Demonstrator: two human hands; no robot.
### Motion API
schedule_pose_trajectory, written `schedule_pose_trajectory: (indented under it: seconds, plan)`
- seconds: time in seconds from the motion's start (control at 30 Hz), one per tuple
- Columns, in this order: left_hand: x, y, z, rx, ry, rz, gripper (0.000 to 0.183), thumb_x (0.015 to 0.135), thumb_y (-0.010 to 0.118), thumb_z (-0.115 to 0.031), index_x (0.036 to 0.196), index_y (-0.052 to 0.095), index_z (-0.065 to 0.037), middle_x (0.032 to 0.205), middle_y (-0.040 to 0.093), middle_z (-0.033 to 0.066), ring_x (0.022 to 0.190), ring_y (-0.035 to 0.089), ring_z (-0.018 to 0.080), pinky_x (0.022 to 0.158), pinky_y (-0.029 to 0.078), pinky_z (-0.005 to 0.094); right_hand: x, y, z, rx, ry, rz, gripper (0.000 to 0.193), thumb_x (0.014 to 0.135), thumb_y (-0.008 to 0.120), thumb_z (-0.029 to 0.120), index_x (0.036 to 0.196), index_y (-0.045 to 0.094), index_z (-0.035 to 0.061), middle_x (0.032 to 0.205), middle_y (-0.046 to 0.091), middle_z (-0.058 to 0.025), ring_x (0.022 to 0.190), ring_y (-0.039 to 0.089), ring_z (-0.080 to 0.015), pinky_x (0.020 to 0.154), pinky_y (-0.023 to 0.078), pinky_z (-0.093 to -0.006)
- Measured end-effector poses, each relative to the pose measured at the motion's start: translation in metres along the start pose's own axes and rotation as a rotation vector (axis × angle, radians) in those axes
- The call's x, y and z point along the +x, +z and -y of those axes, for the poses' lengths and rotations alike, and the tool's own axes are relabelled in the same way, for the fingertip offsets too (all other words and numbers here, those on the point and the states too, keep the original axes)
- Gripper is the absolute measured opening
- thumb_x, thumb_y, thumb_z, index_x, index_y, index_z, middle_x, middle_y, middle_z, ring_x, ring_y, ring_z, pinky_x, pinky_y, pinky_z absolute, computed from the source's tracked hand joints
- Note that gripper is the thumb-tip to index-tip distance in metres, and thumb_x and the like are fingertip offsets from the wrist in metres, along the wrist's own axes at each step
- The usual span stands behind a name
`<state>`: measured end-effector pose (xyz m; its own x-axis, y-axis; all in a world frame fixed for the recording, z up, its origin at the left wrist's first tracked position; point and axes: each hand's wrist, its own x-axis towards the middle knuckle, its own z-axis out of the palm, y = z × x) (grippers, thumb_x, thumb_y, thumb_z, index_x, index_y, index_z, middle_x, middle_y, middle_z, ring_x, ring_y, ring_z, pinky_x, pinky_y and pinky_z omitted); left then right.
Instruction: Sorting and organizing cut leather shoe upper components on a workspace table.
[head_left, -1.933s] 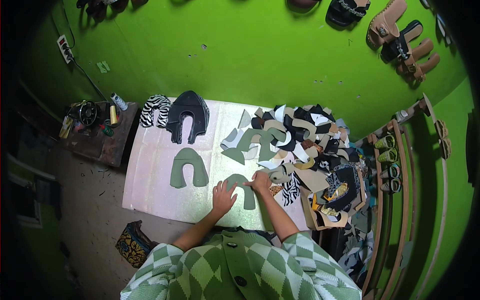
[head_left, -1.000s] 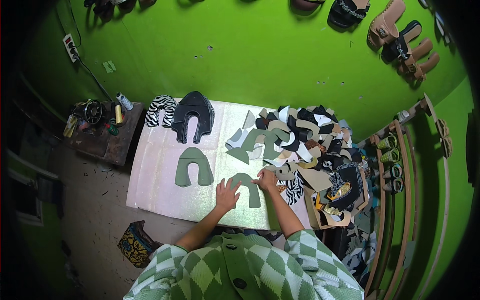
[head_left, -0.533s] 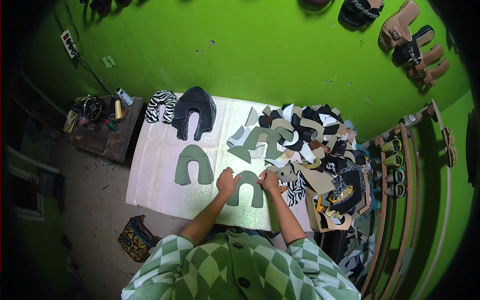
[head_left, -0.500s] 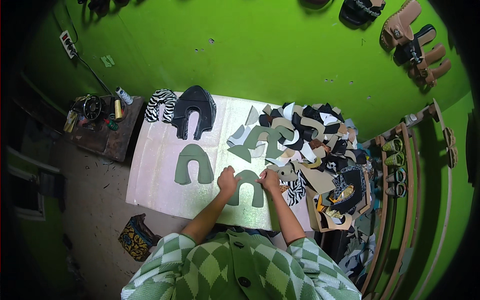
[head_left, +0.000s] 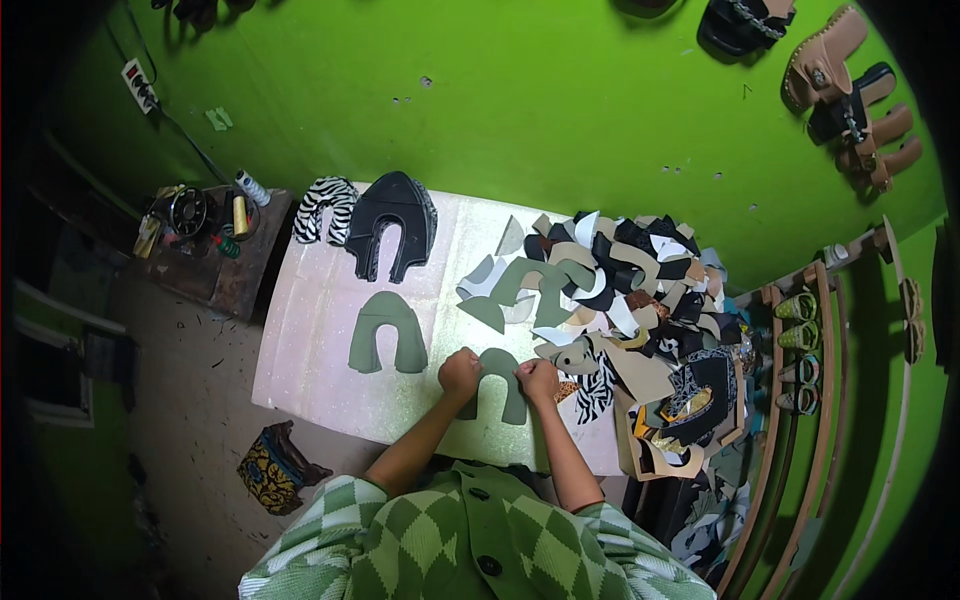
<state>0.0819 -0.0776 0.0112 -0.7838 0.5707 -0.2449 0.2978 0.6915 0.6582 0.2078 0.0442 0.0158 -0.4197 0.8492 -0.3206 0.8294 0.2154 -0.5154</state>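
Note:
A green U-shaped cutout (head_left: 499,366) lies near the table's front edge with its curved end away from me. My left hand (head_left: 460,373) is closed at its left side, the fingers curled against the edge. At the opposite side my right hand (head_left: 539,380) pinches its right edge. The fingertips are partly hidden. To the left lies a similar green U-shaped piece (head_left: 387,318). Behind that are a stack of black U-shaped pieces (head_left: 393,215) and a zebra-print U-shaped piece (head_left: 326,205).
A heap of offcuts (head_left: 630,270) covers the table's right half, beside an open carton (head_left: 640,462) of scraps. At left stands a small wooden table (head_left: 200,275) with thread spools. A patterned bag (head_left: 275,470) sits on the floor. Sandals (head_left: 825,60) hang on the green wall.
Both hands have shifted slightly toward me along the sides of the green cutout, and the fingers look more curled. The view has tilted a little.

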Motion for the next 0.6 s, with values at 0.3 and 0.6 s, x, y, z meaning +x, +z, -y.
schedule_pose_trajectory:
  seconds: [0.3, 0.6]
  plan:
    - [0.002, -0.068, 0.051, -0.44, 0.134, 0.101, 0.022, 0.075, 0.073, -0.01, 0.092, 0.062, -0.001, 0.08, 0.065, 0.0076, 0.074, 0.062, 0.0126, 0.065, 0.05, 0.0261, -0.005, -0.005, 0.038, 0.689, 0.015, 0.553, 0.019, 0.081, 0.071, 0.018, 0.091, 0.068, 0.0022, 0.073, 0.062, 0.0015, 0.058, 0.053, -0.0058, 0.05, 0.043, -0.0204]
    - [0.067, -0.18, 0.119, -0.599, 0.067, 0.01, 0.026, 0.076, 0.072, -0.008, 0.1, 0.063, -0.003, 0.088, 0.067, 0.009, 0.077, 0.064, 0.0138, 0.068, 0.051, 0.0259, -0.006, 0.079, 0.154, 0.736, -0.175, 0.402, 0.018, 0.08, 0.071, 0.017, 0.092, 0.067, 0.0032, 0.074, 0.063, 0.0007, 0.06, 0.054, -0.0054, 0.051, 0.043, -0.0209]
